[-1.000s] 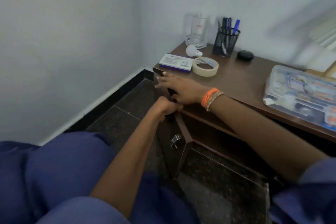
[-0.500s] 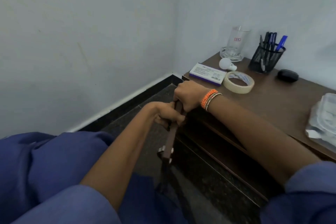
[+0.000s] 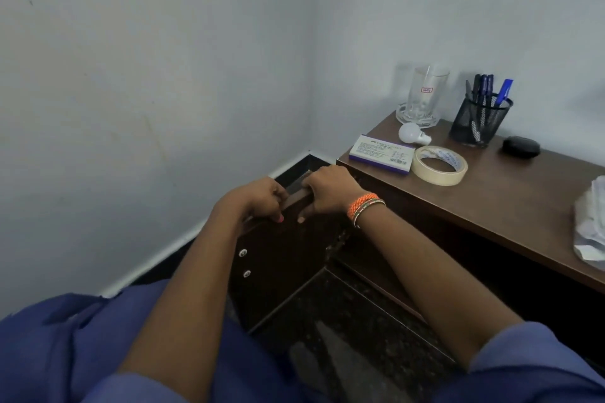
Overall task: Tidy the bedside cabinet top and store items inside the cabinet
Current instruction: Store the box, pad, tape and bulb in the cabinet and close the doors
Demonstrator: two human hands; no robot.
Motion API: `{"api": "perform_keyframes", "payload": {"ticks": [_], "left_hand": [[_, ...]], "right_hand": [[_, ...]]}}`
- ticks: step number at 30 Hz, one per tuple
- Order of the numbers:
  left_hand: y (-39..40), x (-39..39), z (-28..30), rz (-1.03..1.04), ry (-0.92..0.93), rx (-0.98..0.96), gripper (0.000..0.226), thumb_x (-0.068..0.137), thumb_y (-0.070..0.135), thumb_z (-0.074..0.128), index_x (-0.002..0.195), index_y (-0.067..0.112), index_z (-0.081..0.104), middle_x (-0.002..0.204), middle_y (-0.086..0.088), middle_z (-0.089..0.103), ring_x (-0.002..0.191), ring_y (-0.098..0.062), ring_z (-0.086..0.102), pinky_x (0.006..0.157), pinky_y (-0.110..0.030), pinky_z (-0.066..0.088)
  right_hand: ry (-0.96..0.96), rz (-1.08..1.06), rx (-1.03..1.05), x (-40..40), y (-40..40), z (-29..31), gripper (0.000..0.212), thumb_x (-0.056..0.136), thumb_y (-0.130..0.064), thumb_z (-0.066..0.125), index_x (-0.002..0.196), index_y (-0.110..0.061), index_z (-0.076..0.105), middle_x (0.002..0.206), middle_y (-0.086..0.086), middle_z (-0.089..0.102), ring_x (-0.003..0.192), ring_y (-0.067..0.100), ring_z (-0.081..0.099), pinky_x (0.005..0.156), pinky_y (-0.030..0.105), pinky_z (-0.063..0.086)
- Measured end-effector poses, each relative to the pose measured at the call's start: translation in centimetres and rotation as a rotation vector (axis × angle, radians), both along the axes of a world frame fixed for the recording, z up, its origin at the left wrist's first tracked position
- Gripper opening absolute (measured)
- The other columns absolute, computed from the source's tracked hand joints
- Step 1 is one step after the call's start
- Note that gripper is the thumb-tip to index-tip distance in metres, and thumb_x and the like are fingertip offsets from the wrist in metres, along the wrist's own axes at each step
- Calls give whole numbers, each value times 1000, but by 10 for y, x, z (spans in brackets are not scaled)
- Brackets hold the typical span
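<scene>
Both hands are on the top edge of the cabinet door [image 3: 281,258], which stands swung out from the cabinet front: the left hand [image 3: 258,199] curls over the edge with the fingertips hooked down the inner face, and the right hand [image 3: 330,193], wrist ringed with orange bangles [image 3: 365,206], grips the same edge just beside it, thumb pointing down the panel. Two hands on one door looks like steadying — holding it wide so the dark inside stays reachable, I would judge. Nothing from the top has gone in yet, as far as I can see; the interior is too dark to tell. The things to be stored sit on the cabinet top [image 3: 510,193]: a flat white box [image 3: 381,153] at the front left corner, a roll of masking tape [image 3: 438,165] touching it, a small bulb [image 3: 413,133] behind them, a glass mug [image 3: 424,96] at the back left corner, a mesh pen holder [image 3: 479,121] along the back edge, a black case [image 3: 520,147] next to it — and crumpled plastic [image 3: 591,226] at the right.
</scene>
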State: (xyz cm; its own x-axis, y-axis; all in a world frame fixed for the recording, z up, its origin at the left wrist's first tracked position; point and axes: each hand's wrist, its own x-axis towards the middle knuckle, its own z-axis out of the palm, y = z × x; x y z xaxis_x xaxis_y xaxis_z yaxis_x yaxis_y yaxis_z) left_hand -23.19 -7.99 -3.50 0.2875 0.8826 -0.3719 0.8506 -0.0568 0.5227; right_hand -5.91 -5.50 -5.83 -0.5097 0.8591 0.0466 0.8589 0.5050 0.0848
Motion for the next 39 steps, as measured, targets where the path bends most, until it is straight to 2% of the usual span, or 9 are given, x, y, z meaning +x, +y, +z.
{"api": "perform_keyframes", "payload": {"ticks": [5,10,17,22,26,29,32,36,39], "left_hand": [[8,19,4,-27,87,66,23,80,8,63,103,11,66,107,-12,67,96,-27,62,88,-39,51],[10,54,15,87,42,352,26,82,22,57,107,14,60,113,-12,62,103,-31,59,83,-35,46],[-5,141,44,-5,-462,665,30,81,9,48,108,18,61,112,-4,65,100,-22,59,81,-33,46],[-28,218,45,-139,-786,519,30,83,1,47,107,12,63,108,-3,65,103,-14,59,88,-23,44],[-56,275,35,-237,-869,381,23,90,7,49,109,12,62,108,-4,66,98,-10,58,76,-4,36],[-78,308,29,-269,-853,240,28,94,18,50,120,13,57,119,-2,62,111,-13,56,88,-16,37],[-99,330,21,-320,-818,52,48,95,31,49,140,17,39,144,-2,45,130,-15,43,105,-29,34],[-115,344,-1,-434,-614,-62,61,97,46,39,150,24,16,157,-2,19,144,-22,20,116,-43,21],[-120,349,-9,-474,-595,-36,59,99,45,33,150,23,14,159,-1,14,146,-20,10,119,-46,15]], "right_hand": [[123,2,-10,5,-9,-10,43,72,-50,72,99,-19,60,99,1,61,95,19,54,87,32,39],[336,-98,22,21,-23,0,38,82,-23,62,118,-11,56,113,7,58,107,24,53,89,39,47],[693,-348,325,78,-75,38,23,80,-13,58,101,-8,64,100,8,64,95,26,57,78,40,48],[764,-602,577,144,-137,64,16,81,-16,58,93,-16,69,97,1,66,94,16,58,82,26,43],[860,-804,822,203,-196,74,19,82,-14,56,97,-15,68,100,1,68,97,15,60,88,26,43],[954,-1026,1000,247,-237,71,27,84,-13,56,110,-12,62,110,5,65,103,19,58,92,26,41],[939,-1262,1131,283,-272,58,37,84,-14,57,121,-9,54,121,9,58,116,24,49,96,26,35],[979,-1585,1078,312,-296,35,60,87,-23,58,139,-3,36,142,18,39,132,33,34,108,45,32],[1262,-1611,940,323,-301,23,69,92,-31,56,146,-1,24,148,19,32,134,32,36,101,33,37]]}}
